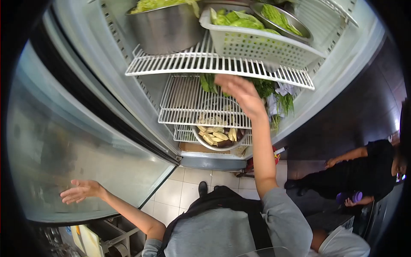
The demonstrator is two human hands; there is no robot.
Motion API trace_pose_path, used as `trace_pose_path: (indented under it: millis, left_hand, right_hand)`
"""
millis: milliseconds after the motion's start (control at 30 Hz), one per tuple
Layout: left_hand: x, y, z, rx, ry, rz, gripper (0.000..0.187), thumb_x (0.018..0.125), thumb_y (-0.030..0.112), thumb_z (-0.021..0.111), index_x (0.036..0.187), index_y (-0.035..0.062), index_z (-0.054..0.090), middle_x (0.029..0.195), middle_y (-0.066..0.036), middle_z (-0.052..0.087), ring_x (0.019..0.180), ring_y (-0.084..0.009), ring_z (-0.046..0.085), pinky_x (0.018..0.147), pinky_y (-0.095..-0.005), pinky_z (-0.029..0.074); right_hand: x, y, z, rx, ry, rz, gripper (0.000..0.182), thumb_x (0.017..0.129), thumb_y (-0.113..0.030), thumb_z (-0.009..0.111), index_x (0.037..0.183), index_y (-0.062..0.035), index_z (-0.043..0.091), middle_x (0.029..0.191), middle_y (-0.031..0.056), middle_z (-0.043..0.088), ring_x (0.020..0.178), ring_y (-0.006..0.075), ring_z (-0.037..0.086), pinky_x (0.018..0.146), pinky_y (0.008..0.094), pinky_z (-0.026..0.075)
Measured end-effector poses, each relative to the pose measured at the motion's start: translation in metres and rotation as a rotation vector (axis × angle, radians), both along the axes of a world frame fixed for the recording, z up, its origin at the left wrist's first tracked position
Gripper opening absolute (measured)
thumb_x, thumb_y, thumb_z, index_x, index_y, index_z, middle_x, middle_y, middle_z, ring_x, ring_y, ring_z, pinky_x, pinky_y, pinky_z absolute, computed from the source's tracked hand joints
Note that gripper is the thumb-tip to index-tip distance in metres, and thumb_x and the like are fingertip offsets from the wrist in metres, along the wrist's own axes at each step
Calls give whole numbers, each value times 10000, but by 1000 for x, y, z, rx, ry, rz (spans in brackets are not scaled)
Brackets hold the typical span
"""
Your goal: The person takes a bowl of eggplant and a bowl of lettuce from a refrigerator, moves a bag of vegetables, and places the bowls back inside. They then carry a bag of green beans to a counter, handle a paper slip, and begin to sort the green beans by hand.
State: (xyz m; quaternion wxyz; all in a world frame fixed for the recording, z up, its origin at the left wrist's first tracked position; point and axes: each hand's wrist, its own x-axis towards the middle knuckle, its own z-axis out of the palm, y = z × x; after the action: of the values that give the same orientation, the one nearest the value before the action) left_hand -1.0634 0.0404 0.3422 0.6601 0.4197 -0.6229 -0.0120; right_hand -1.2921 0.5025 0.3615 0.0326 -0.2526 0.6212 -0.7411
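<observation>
My left hand (81, 191) is at the left, fingers spread, in front of the fridge's glass door (115, 167), which stands swung out. My right hand (240, 95) reaches into the fridge just under the front edge of a white wire shelf (222, 64); its fingers are stretched out, somewhat blurred, and hold nothing visible. Green leafy vegetables (209, 83) lie behind it on the wire shelf below (188, 113). To its right hang green herbs (285, 104) with a pale wrapping. Lower down, a metal bowl (218, 147) holds cut, pale-and-dark pieces of vegetable.
On the upper shelf are a deep metal pot (165, 30), a white perforated basket (257, 45) of leafy greens and a metal bowl (306, 36). A person in black (342, 171) at the right holds a purple object (351, 196). Another person's sleeve (342, 242) shows at the bottom right.
</observation>
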Motion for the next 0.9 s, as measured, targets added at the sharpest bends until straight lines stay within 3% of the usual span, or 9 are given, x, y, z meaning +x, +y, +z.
trace_pose_path:
  millis: [200,300,367,433,500,600,700,833,900]
  left_hand:
    - [3,-4,-2,29,-46,86,772,924,537,320,1443,49,21,1472,-260,-56,1364,-413,-70,1037,-607,60]
    - [-22,43,15,-516,-58,-69,739,910,341,517,1435,35,97,1464,-270,50,1355,-430,51,1033,-576,164]
    - [-37,52,-33,-663,-293,-275,726,835,123,625,1411,32,193,1417,-275,206,1269,-441,287,993,-529,296]
    - [-61,68,-66,-750,-390,-1283,610,815,83,617,1357,44,338,1313,-231,408,1147,-387,466,938,-469,387]
    - [-59,86,-79,-136,-962,-1760,560,790,80,635,1310,57,429,1215,-177,528,1069,-329,549,913,-419,425]
    - [-67,28,-130,439,-1522,-1997,535,791,123,658,1286,50,466,1196,-124,563,1092,-253,549,922,-380,426]
    - [-57,27,-112,1137,-1222,-2142,603,796,162,672,1330,53,412,1287,-105,504,1138,-223,518,925,-360,425]
    - [-56,26,-102,1312,-1367,-2308,667,814,223,662,1377,67,341,1345,-109,443,1186,-214,474,942,-351,411]
    - [-59,25,-102,1273,-1541,-2375,730,808,272,669,1400,65,295,1371,-133,406,1196,-242,462,958,-366,401]
  right_hand:
    - [88,48,-29,122,-120,87,366,932,-264,495,1112,43,581,941,138,656,874,198,646,787,299,517]
    - [100,75,-53,278,-373,-8,397,933,-304,497,1026,63,615,839,145,662,753,196,662,697,288,531]
    - [105,88,-91,496,-490,-132,535,909,-447,489,906,61,656,724,139,659,589,206,653,593,290,530]
    - [108,87,-120,772,-653,-152,633,887,-537,452,993,59,636,859,184,655,752,244,657,710,321,516]
    - [106,81,-153,788,-691,-251,716,875,-597,409,1112,59,571,1037,219,599,953,268,596,849,343,454]
    - [104,60,-226,389,-624,-456,801,879,-621,358,1310,54,358,1325,233,388,1249,275,373,1042,366,273]
    - [97,35,-247,-118,-678,-468,851,890,-591,373,1427,-3,72,1491,147,116,1366,236,144,1110,388,121]
    - [75,18,-241,-428,-523,-514,651,912,-512,418,1359,-51,317,1389,65,367,1288,199,321,1084,380,218]
    - [69,10,-228,-565,-567,-563,435,892,-464,474,1076,-75,535,1012,29,563,970,173,506,897,331,379]
